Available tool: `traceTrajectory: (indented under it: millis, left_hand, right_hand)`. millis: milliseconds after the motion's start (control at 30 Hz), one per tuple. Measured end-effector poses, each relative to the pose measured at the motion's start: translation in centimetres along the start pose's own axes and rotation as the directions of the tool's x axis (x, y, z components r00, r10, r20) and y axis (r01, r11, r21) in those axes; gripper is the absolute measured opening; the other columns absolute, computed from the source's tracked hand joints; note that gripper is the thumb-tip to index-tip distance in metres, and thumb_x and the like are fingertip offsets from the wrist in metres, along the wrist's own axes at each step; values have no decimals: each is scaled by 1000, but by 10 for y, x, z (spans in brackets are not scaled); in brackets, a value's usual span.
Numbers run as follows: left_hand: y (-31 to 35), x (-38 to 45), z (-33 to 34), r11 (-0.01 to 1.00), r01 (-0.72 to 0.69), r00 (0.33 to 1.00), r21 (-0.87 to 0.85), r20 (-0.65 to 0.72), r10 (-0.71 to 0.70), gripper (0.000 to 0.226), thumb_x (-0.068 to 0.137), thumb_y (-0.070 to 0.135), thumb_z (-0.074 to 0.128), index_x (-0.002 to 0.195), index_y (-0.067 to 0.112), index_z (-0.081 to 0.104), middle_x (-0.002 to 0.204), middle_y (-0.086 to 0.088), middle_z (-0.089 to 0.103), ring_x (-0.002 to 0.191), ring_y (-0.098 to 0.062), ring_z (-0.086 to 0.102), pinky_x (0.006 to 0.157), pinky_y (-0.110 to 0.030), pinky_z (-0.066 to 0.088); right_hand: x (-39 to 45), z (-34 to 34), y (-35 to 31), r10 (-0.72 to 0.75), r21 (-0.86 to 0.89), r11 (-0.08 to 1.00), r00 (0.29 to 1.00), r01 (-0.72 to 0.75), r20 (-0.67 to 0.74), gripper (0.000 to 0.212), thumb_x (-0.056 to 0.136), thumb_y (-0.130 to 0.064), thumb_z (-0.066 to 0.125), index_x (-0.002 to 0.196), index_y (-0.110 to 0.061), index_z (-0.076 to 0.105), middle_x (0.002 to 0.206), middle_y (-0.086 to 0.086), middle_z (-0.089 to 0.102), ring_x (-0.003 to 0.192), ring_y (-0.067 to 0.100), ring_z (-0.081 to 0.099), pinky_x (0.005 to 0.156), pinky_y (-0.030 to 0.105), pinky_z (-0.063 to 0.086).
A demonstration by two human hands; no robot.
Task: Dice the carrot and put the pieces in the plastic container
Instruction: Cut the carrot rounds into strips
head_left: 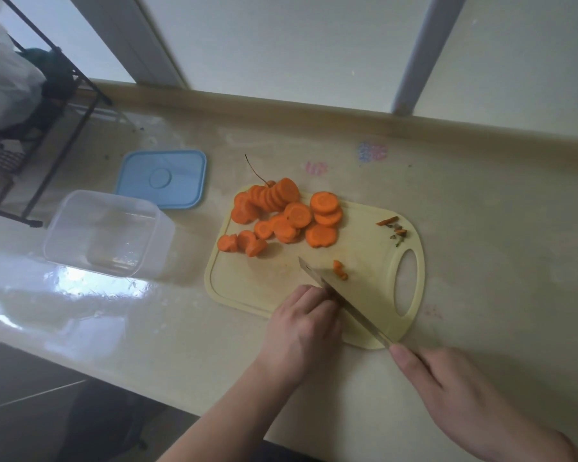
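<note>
Orange carrot rounds (281, 211) lie heaped at centre frame on the cutting board (247, 285): stiff, light, prone to roll, best pinned flat from above. Left hand (302, 331) fingers curl beside the blade, contents hidden; right hand (461, 395) grips the knife (341, 295). Plastic container (109, 233) sits empty at left

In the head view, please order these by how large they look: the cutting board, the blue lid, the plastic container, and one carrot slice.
1. cutting board
2. plastic container, blue lid: these look similar; the container appears somewhat larger, but it lies nearer the camera, so I do not rank them.
3. carrot slice, clearly smallest.
</note>
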State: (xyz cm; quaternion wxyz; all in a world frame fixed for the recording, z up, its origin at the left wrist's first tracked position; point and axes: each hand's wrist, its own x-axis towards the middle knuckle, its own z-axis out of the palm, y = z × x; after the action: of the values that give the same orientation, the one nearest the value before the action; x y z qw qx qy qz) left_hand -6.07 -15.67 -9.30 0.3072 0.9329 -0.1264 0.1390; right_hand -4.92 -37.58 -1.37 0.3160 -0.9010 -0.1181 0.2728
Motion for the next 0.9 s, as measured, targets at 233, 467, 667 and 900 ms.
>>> traceTrajectory:
  millis: [233, 467, 667, 900]
  left_hand:
    - [-1, -1, 0, 1000, 0, 1000, -5, 17, 0, 15, 93, 9, 60, 82, 6, 70, 89, -5, 65, 80, -27, 62, 67, -36, 53]
    - [-1, 0, -1, 999, -36, 999, -14, -4, 36, 26, 100, 15, 54, 81, 6, 69, 84, -7, 62, 79, -26, 60, 68, -34, 52]
    - [-2, -1, 0, 1000, -16, 1000, 9, -9, 16, 8, 89, 6, 71, 82, 5, 72, 83, -6, 65, 78, -26, 63, 67, -36, 54]
    - [3, -6, -6, 999, 20, 999, -48, -48, -22, 6, 89, 8, 75, 94, 4, 75, 99, -7, 68, 89, -25, 65, 80, -33, 55]
  right_hand:
    - [-14, -1, 6, 182, 37, 983, 983, -182, -11, 90, 69, -84, 14, 74, -2, 50, 65, 14, 59, 67, 12, 55, 65, 29, 41]
    - [21, 16, 2, -7, -16, 1000, 1000, 7, 17, 76, 82, -80, 10, 58, -14, 40, 51, 2, 47, 49, 14, 46, 54, 35, 36]
    - [22, 10, 5, 12, 33, 999, 1000, -11, -23, 71, 81, -77, 15, 54, -14, 32, 47, -3, 40, 43, 12, 37, 47, 25, 27]
    - [7, 3, -3, -1, 54, 999, 997, 5, -71, 58, 88, -71, 21, 60, -23, 37, 47, -5, 33, 45, 10, 32, 48, 22, 27]
